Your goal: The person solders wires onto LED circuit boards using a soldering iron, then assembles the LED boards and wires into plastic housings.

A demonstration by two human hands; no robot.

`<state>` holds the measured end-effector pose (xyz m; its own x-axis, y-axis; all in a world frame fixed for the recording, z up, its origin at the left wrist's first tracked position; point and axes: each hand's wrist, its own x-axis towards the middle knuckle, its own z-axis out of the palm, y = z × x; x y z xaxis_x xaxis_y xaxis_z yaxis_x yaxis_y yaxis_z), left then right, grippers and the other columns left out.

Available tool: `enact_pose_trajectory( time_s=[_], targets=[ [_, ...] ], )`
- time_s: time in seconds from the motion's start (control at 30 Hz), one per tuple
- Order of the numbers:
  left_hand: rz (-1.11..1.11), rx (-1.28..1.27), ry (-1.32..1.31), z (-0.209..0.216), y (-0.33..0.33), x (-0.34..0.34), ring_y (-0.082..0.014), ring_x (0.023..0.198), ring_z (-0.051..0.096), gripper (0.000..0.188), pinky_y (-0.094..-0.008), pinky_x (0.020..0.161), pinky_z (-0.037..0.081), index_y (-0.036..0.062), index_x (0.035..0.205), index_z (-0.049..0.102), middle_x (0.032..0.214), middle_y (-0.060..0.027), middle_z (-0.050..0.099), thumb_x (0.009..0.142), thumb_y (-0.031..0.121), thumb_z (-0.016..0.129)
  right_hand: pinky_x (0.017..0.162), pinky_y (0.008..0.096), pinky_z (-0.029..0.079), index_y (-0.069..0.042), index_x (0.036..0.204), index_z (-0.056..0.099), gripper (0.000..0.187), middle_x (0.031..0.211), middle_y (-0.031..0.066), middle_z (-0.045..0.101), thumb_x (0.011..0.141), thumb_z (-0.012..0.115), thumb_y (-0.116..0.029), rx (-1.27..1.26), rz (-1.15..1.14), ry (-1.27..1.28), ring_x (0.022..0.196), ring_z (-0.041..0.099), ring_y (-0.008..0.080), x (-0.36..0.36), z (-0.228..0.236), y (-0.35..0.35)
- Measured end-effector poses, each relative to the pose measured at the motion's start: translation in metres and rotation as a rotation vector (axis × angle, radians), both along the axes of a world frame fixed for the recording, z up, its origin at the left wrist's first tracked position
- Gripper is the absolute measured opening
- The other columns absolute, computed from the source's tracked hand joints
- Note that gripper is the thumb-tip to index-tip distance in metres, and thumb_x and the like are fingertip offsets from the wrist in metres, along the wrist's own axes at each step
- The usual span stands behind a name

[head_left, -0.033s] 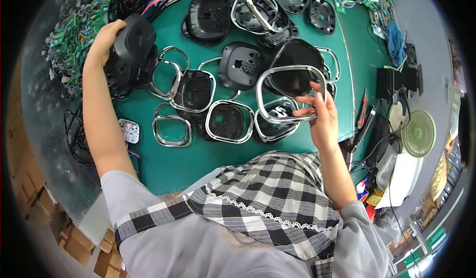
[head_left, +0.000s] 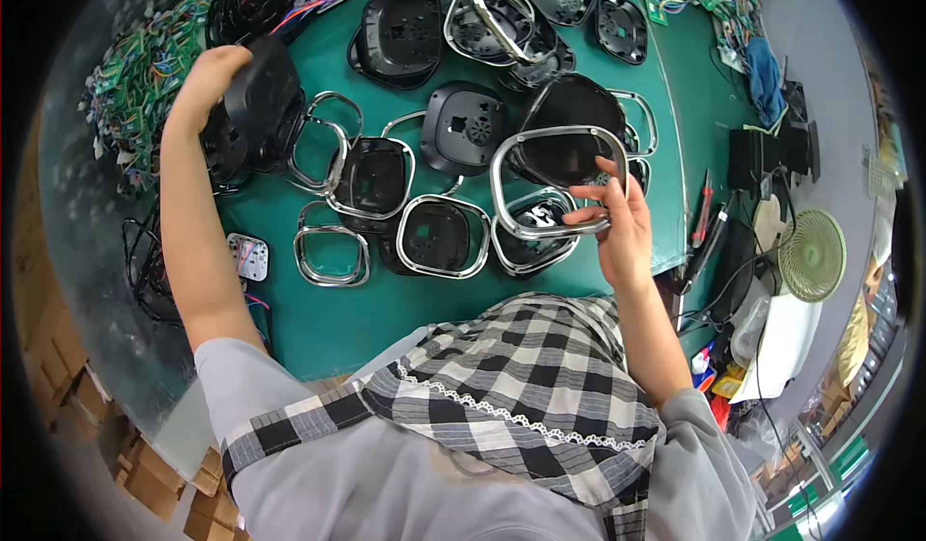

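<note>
My left hand (head_left: 207, 88) reaches out at the far left, its fingers closed over the edge of a rounded black plastic housing (head_left: 267, 88). That housing is tilted above other black parts beside it. My right hand (head_left: 627, 228) pinches the lower right corner of a silver rounded-square frame (head_left: 569, 131), raised above the table. Behind this frame lies a larger black housing (head_left: 574, 107). Between my hands are another black housing (head_left: 463, 126) with cut-outs, a silver-rimmed black cover (head_left: 439, 237) and several more silver frames, some overlapping.
Green circuit boards with wires are heaped at far left (head_left: 145, 107) and far right (head_left: 709, 1). Black cables (head_left: 251, 6) lie at the back left, and more black housings (head_left: 403, 35) at the back. A red-handled tool (head_left: 702, 215) and a green fan (head_left: 812, 256) are on the right.
My left hand and the black housing have tilted and shifted slightly. The right hand still holds the silver frame in nearly the same place.
</note>
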<state>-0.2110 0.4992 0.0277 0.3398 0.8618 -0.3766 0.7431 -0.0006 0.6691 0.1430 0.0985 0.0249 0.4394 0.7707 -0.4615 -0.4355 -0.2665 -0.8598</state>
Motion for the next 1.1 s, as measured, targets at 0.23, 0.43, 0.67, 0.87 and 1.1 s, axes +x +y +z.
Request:
enact_pose_trajectory(
  time_s=[0.23,0.43,0.67,0.87,1.1],
  targets=[
    [-0.400,1.016,0.477,-0.058,-0.140,0.047,-0.0271,0.091,0.057,0.025,-0.0430,0.091,0.037,0.0078,0.097,0.062,0.096,-0.0071,0.061,0.083,0.029,0.062,0.062,0.0272,0.054,-0.003,0.128,0.046,0.037,0.093,0.0161,0.066,0.101,0.042,-0.028,0.034,0.016,0.069,0.069,0.068,0.0214,0.000,-0.009,-0.013],
    [-0.152,-0.541,-0.853,-0.040,-0.325,0.131,-0.0166,0.092,0.060,0.043,-0.0292,0.078,0.046,0.0033,0.128,0.047,0.104,-0.0104,0.064,0.100,0.036,0.041,0.071,0.0295,0.054,-0.004,0.130,0.043,0.037,0.098,0.0139,0.066,0.102,0.040,-0.028,0.083,0.166,0.050,0.078,0.067,0.0199,-0.023,-0.019,-0.029],
    [0.399,-0.339,-0.805,-0.054,-0.374,0.133,-0.0147,0.057,0.058,0.038,-0.0261,0.055,0.047,0.0049,0.087,0.053,0.066,-0.0076,0.060,0.102,0.037,0.037,0.078,0.0338,0.047,-0.003,0.104,0.063,0.027,0.100,0.0104,0.063,0.083,0.069,-0.018,0.001,-0.068,-1.057,0.089,0.061,0.0235,0.071,-0.034,-0.028],
    [0.435,-0.318,-0.920,-0.042,-0.400,0.162,-0.0158,0.061,0.056,0.039,-0.0280,0.061,0.048,0.0066,0.088,0.051,0.066,-0.0072,0.057,0.102,0.039,0.035,0.067,0.0384,0.050,-0.003,0.090,0.066,0.022,0.084,0.0118,0.065,0.080,0.071,-0.022,-0.180,0.041,-1.197,0.076,0.063,0.0285,0.106,-0.039,0.014],
    [0.385,-0.339,-0.951,-0.029,-0.409,0.174,-0.0139,0.060,0.057,0.041,-0.0269,0.059,0.048,0.0062,0.085,0.051,0.067,-0.0067,0.058,0.102,0.040,0.035,0.060,0.0378,0.051,-0.008,0.084,0.069,0.016,0.080,0.0097,0.066,0.083,0.066,-0.024,-0.094,-0.034,-1.536,0.071,0.064,0.0292,0.106,-0.037,0.001]
  ],
)
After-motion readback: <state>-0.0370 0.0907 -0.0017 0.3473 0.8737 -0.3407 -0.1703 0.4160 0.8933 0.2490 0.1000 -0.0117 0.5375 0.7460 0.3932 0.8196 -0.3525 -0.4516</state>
